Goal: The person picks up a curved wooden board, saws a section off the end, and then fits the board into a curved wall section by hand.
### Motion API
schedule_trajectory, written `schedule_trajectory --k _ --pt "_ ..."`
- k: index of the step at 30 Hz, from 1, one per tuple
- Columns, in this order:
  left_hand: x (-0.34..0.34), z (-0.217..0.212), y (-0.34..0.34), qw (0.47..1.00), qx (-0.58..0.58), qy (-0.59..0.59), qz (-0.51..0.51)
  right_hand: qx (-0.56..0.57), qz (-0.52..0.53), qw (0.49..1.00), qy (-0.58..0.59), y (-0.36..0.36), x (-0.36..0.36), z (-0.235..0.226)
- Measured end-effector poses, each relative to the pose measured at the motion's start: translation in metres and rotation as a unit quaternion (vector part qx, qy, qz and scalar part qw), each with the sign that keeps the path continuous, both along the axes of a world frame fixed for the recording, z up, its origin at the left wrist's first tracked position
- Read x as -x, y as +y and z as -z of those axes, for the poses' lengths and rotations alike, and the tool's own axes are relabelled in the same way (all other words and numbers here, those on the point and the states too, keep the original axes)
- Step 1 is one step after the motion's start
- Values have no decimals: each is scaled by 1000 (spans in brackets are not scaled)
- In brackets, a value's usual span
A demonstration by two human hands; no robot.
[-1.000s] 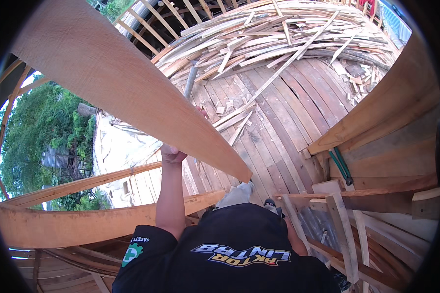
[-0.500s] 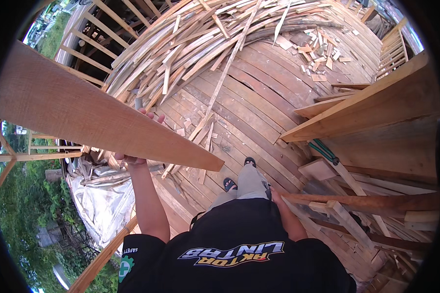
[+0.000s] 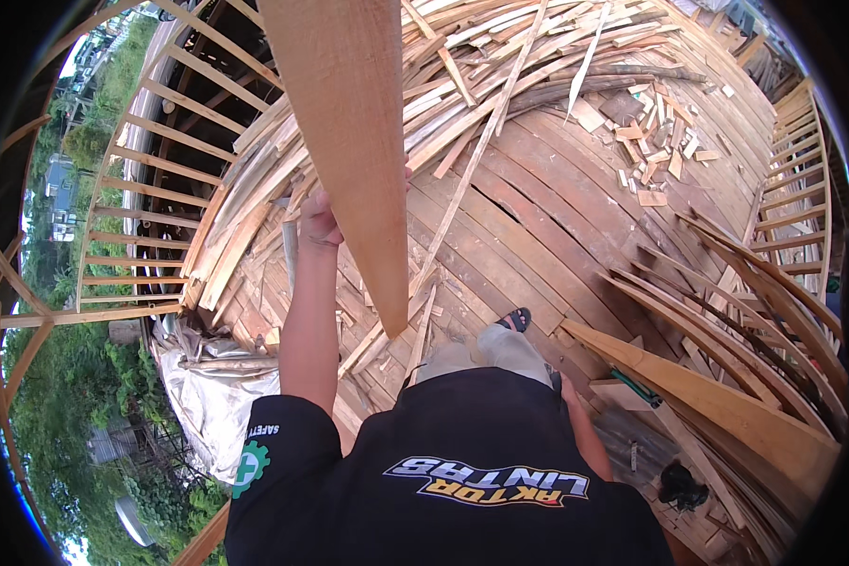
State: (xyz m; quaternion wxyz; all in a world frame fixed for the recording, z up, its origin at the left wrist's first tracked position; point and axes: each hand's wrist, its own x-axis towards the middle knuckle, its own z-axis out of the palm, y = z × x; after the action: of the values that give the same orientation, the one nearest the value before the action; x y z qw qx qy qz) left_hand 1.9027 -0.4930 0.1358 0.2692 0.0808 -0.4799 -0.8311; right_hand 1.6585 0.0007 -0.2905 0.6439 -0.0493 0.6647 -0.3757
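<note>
Plank floor (image 3: 623,231) is shown, with a wood pile (image 3: 481,66) beyond the board (image 3: 349,123). Board itself is held in front of the black shirt (image 3: 481,434), narrow end down. Left hand (image 3: 319,219) is wrapped around it from the left edge, fingertips showing past the right edge. Right hand (image 3: 568,391) is right of the board, at the trousers (image 3: 524,351), mostly hidden; spread or closed can't be told.

Main risk: one-handed grip, low. Board's top is out of view, so much of its length is probably carried above the hand; tipping or twisting could be caused by a small slip. A foot (image 3: 514,319) could be tripped by the long stick (image 3: 487,138), laid right of the board and behind its tip, or by the offcuts (image 3: 675,165) farther right. Slatted railing (image 3: 160,190), left of the board, could be struck if the top is swung.
</note>
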Motion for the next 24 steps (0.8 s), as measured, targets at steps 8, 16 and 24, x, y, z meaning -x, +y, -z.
schedule_trajectory --k 8,16,24 --pt "119 0 -134 996 -32 -19 84 2 132 990 50 -38 37 -88" --pt "275 35 -206 968 -88 -36 231 7 -10 967 254 -95 96 -66" --pt "445 69 -230 890 -130 -101 426 -79 98 965 230 -208 170 -96"
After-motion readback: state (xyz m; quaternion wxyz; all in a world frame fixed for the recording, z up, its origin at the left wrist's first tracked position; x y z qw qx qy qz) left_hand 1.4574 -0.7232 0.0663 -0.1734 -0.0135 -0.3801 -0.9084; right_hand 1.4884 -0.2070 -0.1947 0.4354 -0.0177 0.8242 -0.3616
